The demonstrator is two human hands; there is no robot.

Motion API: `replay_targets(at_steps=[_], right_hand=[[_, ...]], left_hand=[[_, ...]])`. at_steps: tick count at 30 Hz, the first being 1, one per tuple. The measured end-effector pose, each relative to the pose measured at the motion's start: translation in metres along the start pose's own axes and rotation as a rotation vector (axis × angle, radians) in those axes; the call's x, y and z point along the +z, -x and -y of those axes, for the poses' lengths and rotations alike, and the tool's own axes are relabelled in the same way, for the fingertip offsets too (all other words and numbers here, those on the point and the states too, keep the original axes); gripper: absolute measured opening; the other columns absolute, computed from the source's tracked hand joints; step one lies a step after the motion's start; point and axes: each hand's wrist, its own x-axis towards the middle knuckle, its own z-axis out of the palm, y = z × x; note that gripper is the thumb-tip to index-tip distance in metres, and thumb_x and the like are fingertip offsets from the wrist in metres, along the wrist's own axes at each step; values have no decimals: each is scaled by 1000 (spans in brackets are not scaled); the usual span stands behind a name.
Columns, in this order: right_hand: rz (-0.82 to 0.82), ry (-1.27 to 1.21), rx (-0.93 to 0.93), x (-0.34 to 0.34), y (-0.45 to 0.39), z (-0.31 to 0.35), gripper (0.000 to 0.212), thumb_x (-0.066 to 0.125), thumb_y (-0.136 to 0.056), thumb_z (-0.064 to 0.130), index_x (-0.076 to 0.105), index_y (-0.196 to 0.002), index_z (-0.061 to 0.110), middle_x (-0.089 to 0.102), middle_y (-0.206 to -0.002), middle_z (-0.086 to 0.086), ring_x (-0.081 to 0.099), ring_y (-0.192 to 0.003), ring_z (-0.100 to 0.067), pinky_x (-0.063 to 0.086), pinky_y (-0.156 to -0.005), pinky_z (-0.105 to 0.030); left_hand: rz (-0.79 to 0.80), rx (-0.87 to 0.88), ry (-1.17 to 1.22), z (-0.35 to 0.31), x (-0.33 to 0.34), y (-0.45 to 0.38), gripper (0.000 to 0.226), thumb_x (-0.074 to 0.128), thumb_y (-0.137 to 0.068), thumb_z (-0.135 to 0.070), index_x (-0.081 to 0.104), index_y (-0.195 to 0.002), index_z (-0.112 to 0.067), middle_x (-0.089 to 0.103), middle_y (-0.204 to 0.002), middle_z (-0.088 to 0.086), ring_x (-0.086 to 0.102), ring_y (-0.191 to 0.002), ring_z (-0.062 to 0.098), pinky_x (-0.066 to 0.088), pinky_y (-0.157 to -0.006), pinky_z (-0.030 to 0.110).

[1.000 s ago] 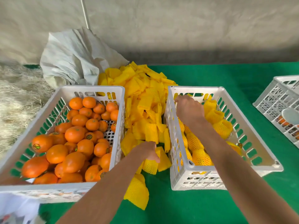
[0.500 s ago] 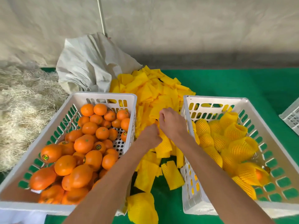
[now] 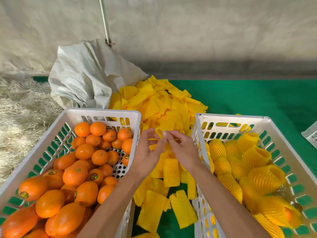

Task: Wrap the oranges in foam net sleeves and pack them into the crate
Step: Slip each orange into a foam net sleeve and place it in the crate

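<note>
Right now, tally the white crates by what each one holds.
Crate of bare oranges: 1
Crate of sleeved oranges: 1
Crate cut off at the right edge, contents unseen: 1
Total: 3

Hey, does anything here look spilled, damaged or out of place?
Nothing looks damaged. The yellow foam net sleeves lie in a loose heap between the two white crates, some strewn toward the near edge of the green mat. One wrapped orange pokes out of its sleeve in the right crate.
</note>
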Motion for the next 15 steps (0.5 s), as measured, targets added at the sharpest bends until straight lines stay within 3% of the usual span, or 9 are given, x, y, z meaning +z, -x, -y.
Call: replay_targets(at_steps=[2, 4, 6, 8, 10, 11, 13, 15], right_hand=[[1, -54, -2, 3, 0, 1, 9, 68, -96, 39, 75, -103, 38, 75, -96, 23, 67, -94, 4, 49, -77, -10], [-27, -50, -26, 3, 1, 2, 18, 70, -96, 33, 76, -112, 27, 76, -105, 16, 68, -101, 1, 52, -86, -16], [-20, -32, -49, 3, 0, 2, 27, 72, -95, 28, 75, -120, 18, 75, -112, 9, 68, -106, -2, 54, -94, -23], [63, -31, -53, 5, 2, 3, 35, 75, -92, 25, 70, -126, 19, 73, -118, 10, 66, -111, 0, 53, -97, -22], [112, 30, -98, 7, 5, 2, 37, 75, -93, 21, 68, -129, 21, 71, -121, 12, 64, -113, 2, 52, -97, -20], [94, 76, -126, 7, 5, 1, 34, 72, -94, 20, 68, -128, 21, 71, -120, 13, 64, -112, 2, 53, -96, -20], [24, 91, -135, 5, 5, 2, 24, 68, -97, 21, 72, -121, 21, 74, -111, 12, 68, -103, -1, 56, -89, -24], [-16, -17, -81, 4, 5, 4, 17, 67, -98, 21, 76, -113, 19, 77, -102, 7, 71, -96, -8, 58, -85, -30]], left_hand=[[-46, -20, 53, -2, -1, -2, 29, 68, -99, -25, 56, -119, -8, 64, -94, -8, 67, -96, 15, 64, -77, 45], [-70, -49, 120, -2, -5, -3, 15, 64, -101, -12, 57, -108, -1, 62, -89, 2, 63, -90, 17, 64, -77, 42], [-97, -80, 125, -4, -8, -5, 9, 62, -101, -5, 58, -107, 1, 62, -95, 17, 63, -91, 26, 64, -77, 41], [-138, -77, 70, -5, -9, -4, 13, 63, -101, -8, 61, -113, -3, 65, -105, 23, 65, -99, 36, 63, -83, 48], [-167, -56, 17, -6, -9, -4, 11, 64, -102, -17, 65, -111, -11, 69, -96, 11, 66, -92, 31, 59, -86, 56], [-160, -40, -15, -5, -9, -4, 8, 64, -102, -21, 67, -106, -14, 68, -85, -2, 64, -82, 21, 59, -83, 56], [-123, -13, -46, -4, -9, -3, 8, 63, -103, -21, 69, -99, -16, 62, -72, -17, 58, -70, 4, 63, -72, 45], [-103, -38, 14, -5, -9, -3, 9, 62, -103, -13, 70, -103, -11, 69, -82, -13, 66, -76, 4, 64, -71, 36]])
